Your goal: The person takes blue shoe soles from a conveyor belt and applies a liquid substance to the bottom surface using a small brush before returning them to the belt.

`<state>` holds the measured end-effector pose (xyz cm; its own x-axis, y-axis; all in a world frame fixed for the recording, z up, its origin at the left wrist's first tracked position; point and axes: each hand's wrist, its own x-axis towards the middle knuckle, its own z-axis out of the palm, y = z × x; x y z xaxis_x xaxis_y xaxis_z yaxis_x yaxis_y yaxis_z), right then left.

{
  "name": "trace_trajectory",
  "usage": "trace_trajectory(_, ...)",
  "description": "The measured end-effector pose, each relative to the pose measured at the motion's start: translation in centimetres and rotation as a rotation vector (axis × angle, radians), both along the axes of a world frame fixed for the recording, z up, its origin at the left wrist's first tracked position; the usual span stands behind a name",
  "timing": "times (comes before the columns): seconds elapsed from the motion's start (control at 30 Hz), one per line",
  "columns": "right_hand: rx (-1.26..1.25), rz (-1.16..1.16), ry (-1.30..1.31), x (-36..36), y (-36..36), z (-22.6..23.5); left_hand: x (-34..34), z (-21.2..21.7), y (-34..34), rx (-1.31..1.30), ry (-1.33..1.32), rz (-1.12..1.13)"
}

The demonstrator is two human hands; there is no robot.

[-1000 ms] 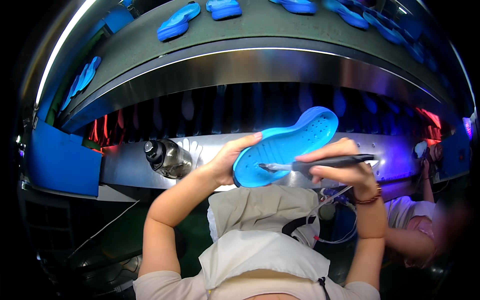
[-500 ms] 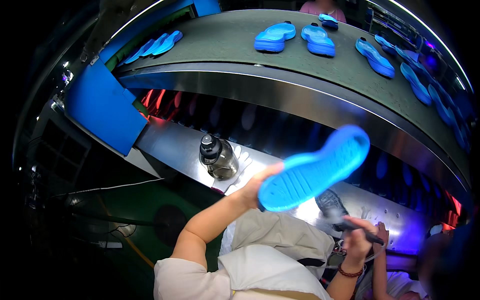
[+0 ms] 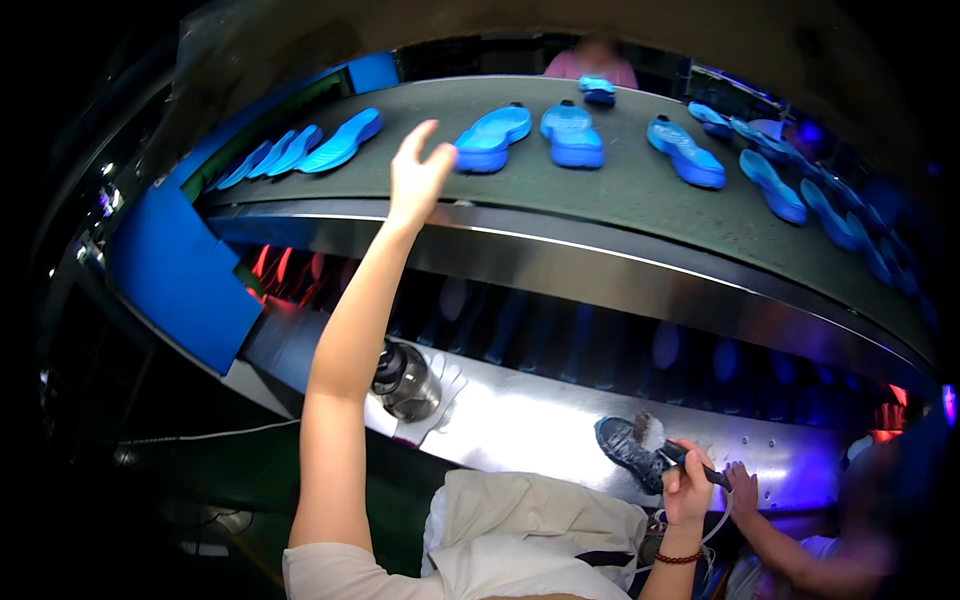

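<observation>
My left hand point(image 3: 416, 178) reaches over the belt with thumb and fingers apart and nothing in it. A blue shoe sole point(image 3: 342, 142) lies just left of it, and another blue sole point(image 3: 492, 138) lies close on its right. Low on the right, my right hand point(image 3: 688, 488) is closed around the black handle of a brush point(image 3: 690, 458). The pale bristles of the brush are over a dark, textured, shoe-shaped piece point(image 3: 628, 452) on the metal ledge. Whether the bristles touch it, I cannot tell.
The green conveyor belt point(image 3: 620, 205) carries several more blue soles. A dark-capped bottle point(image 3: 408, 388) stands on the metal ledge point(image 3: 530, 420) beside a white glove point(image 3: 447, 385). Another person's hand point(image 3: 741, 490) rests near my right hand. Someone in pink point(image 3: 560, 66) is across the belt.
My left hand has let go of the blue sole and moved up over the belt. One more sole now lies in the left row. The view has shifted; my right hand keeps the brush.
</observation>
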<state>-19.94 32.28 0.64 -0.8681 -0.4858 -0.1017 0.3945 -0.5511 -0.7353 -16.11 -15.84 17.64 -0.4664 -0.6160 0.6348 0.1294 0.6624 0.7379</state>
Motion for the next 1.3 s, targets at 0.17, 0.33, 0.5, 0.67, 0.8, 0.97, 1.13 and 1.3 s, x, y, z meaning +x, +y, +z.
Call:
trace_trajectory(0.17,0.05,-0.022,0.002,-0.5,0.3,0.6,-7.5,1.8,1.5,-0.527,-0.81,0.28)
trace_trajectory(0.33,0.108,-0.057,-0.007,-0.7,2.2,0.4,-14.4,2.1,3.6,-0.485,-0.97,0.057)
trace_trajectory(0.5,0.126,-0.093,-0.061,-1.4,4.4,-1.1,-20.2,2.8,12.0,-0.578,-0.974,-0.043)
trace_trajectory(0.67,0.067,-0.106,-0.052,-2.1,5.2,-1.3,-26.9,1.7,21.4,-0.623,-0.712,-0.356)
trace_trajectory(0.8,-0.031,-0.144,0.006,-2.6,3.5,-0.3,-26.7,1.6,23.2,-0.577,-0.439,-0.425)
trace_trajectory(0.97,-0.034,-0.15,0.073,-2.5,5.0,-0.9,-22.2,3.5,22.6,-0.939,-0.536,-0.195)
trace_trajectory(1.13,0.067,-0.279,0.034,-2.5,6.9,-1.9,-12.1,1.1,20.1,-0.38,-0.093,-0.282)
trace_trajectory(1.3,0.027,-0.292,0.054,-3.3,6.6,-0.8,-2.0,-4.1,21.3,0.72,0.55,-0.615)
